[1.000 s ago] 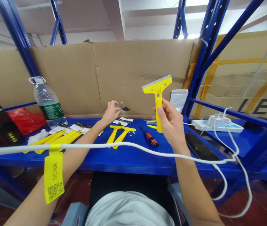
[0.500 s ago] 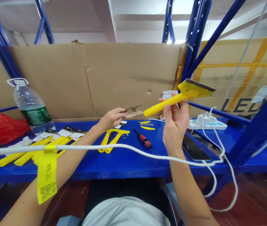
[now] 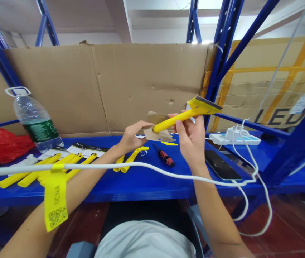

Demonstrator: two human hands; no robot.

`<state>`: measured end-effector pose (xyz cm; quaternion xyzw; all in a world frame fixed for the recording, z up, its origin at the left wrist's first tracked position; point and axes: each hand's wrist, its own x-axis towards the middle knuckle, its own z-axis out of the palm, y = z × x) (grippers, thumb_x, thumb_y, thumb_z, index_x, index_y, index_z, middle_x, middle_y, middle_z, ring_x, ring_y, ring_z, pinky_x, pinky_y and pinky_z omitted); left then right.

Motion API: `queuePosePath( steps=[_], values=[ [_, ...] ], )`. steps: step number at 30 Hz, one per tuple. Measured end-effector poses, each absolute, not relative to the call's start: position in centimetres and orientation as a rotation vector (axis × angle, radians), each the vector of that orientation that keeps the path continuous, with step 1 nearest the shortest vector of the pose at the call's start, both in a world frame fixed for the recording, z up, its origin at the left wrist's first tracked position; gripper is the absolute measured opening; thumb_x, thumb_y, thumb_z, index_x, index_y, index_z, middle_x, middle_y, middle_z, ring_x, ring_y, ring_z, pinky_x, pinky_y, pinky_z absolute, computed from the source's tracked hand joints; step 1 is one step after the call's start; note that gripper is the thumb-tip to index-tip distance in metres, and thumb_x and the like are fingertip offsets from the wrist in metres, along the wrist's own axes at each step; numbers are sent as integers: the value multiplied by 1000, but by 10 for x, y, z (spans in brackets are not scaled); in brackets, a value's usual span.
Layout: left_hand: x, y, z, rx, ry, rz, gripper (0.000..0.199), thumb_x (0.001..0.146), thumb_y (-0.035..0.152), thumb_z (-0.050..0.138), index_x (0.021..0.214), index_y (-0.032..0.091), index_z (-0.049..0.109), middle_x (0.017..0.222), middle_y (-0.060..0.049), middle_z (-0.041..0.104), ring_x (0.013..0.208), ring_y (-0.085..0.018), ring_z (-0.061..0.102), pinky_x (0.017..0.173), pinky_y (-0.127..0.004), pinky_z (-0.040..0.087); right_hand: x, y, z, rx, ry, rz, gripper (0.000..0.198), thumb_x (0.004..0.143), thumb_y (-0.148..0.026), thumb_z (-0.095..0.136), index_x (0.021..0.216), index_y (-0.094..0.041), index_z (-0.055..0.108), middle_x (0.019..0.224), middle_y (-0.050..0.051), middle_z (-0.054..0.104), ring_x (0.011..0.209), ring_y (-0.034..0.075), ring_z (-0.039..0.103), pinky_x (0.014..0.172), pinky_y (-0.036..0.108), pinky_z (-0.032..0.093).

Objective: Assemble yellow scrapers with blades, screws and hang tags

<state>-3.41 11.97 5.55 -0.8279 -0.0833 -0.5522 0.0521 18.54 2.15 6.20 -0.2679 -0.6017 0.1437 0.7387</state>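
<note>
My right hand (image 3: 191, 138) is closed round a yellow scraper (image 3: 179, 120), its wide blade end tilted up to the right. The fingers of my left hand (image 3: 132, 136) pinch a folded brown card (image 3: 148, 134) by its left edge. The scraper's handle end lies over the card, between its folded sides. Below them on the blue shelf are a red and black screwdriver (image 3: 165, 157) and two yellow scraper handles (image 3: 131, 160). A small yellow strip (image 3: 169, 143) lies behind the screwdriver, partly hidden by the card and hand.
Several yellow scrapers (image 3: 31, 175) lie at left on printed cards, near a water bottle (image 3: 38, 125) and a red bag (image 3: 4, 145). A white cable (image 3: 141, 165) with a yellow tag (image 3: 56, 200) crosses in front. At right are a phone (image 3: 222, 165) and a power strip (image 3: 249, 139).
My right hand has brought the scraper left and slightly down, so its handle end now overlaps the card. The card in my left hand has turned and opened out towards me.
</note>
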Motion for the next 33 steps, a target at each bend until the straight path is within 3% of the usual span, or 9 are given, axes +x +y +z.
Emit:
queuePosePath(
  steps=[4, 10, 15, 17, 21, 23, 26, 29, 33],
  values=[
    [-30, 120, 51, -2392, -224, -1686, 49, 92, 43, 94, 128, 14, 79, 113, -15, 86, 97, -22, 83, 91, -31, 65, 187, 26, 60, -549, -1290, 310, 43, 105, -56, 74, 133, -31, 52, 129, 10, 83, 106, 25, 79, 94, 46, 67],
    [-27, 117, 55, -2329, -134, -1685, 37, 96, 35, 91, 124, 15, 77, 110, -12, 86, 100, -21, 83, 94, -31, 65, 186, 27, 56, -572, -1362, 331, 41, 106, -56, 72, 133, -31, 52, 128, 9, 83, 122, 28, 80, 98, 48, 70],
    [-23, 113, 51, -2395, -151, -1721, 41, 96, 37, 90, 128, 16, 75, 116, -13, 85, 104, -22, 84, 96, -33, 66, 183, 25, 58, -566, -1341, 399, 44, 103, -58, 77, 126, -30, 52, 124, 9, 86, 109, 25, 83, 92, 43, 71],
    [-20, 112, 48, -2483, -244, -1831, 54, 93, 41, 92, 137, 18, 71, 122, -14, 84, 104, -24, 84, 96, -35, 68, 183, 25, 59, -568, -1334, 433, 42, 103, -60, 77, 121, -30, 53, 121, 8, 87, 104, 24, 84, 91, 42, 72],
    [-14, 108, 44, -2797, -443, -2119, 102, 84, 46, 100, 167, 22, 47, 120, -13, 85, 98, -27, 86, 91, -39, 70, 183, 25, 59, -570, -1321, 496, 42, 103, -60, 76, 119, -29, 53, 118, 8, 88, 102, 24, 85, 90, 40, 72],
    [-13, 107, 44, -2964, -566, -2111, 88, 84, 50, 99, 157, 19, 61, 119, -14, 86, 101, -28, 85, 91, -39, 69, 182, 25, 59, -563, -1302, 531, 44, 101, -61, 78, 119, -29, 54, 114, 8, 88, 98, 24, 86, 87, 40, 72],
    [-12, 105, 44, -3199, -771, -1938, 59, 91, 62, 89, 120, 12, 81, 113, -15, 86, 91, -25, 83, 81, -35, 68, 181, 25, 60, -530, -1268, 571, 46, 99, -63, 79, 119, -29, 54, 107, 6, 88, 90, 24, 86, 82, 39, 73],
    [-12, 103, 43, -3279, -900, -1892, 64, 93, 72, 80, 105, 10, 83, 90, -12, 83, 70, -20, 76, 63, -30, 62, 180, 24, 63, -499, -1216, 571, 49, 100, -65, 76, 124, -31, 51, 102, 4, 87, 85, 23, 86, 76, 39, 73],
    [-12, 100, 43, -3203, -874, -1989, 67, 93, 77, 78, 94, 10, 81, 80, -10, 79, 67, -19, 73, 60, -28, 58, 183, 21, 69, -437, -1044, 454, 47, 101, -62, 76, 125, -33, 48, 100, -2, 83, 74, 20, 84, 73, 36, 72]
  ],
)
